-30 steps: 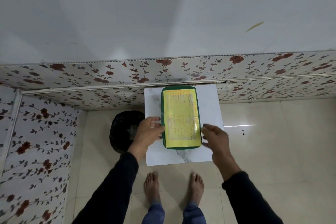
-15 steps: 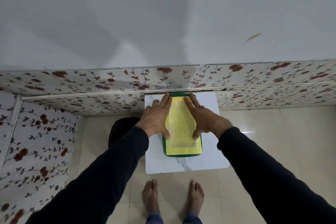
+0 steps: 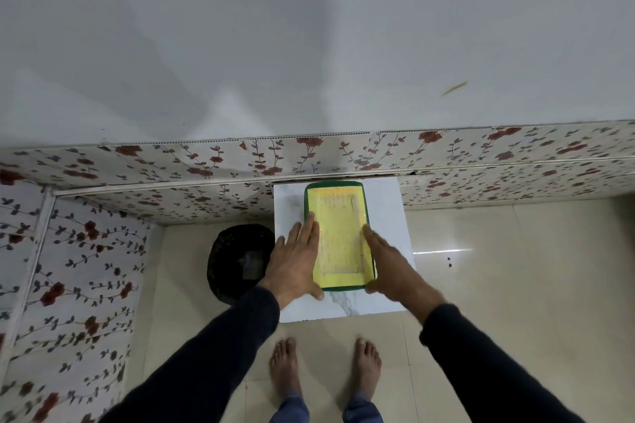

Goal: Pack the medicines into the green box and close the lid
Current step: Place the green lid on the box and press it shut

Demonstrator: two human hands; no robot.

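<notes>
The green box [image 3: 338, 237] lies on a small white marble table [image 3: 388, 216], its lid down and covered by a yellow printed label. My left hand [image 3: 297, 257] rests flat along the box's left edge, fingers stretched out, thumb near the front corner. My right hand [image 3: 391, 263] lies flat against the right edge in the same way. Both palms press on the lid's sides. No medicines are in sight; whatever the box holds is hidden under the lid.
A black round bin [image 3: 237, 261] stands on the floor just left of the table. The table's far edge meets a floral-tiled wall [image 3: 206, 165]. Beige floor tiles [image 3: 498, 268] spread to the right. My bare feet [image 3: 326, 361] stand in front of the table.
Both hands slid from the far end of the lid back toward me along its side edges. A second ago they held the box's near corners.
</notes>
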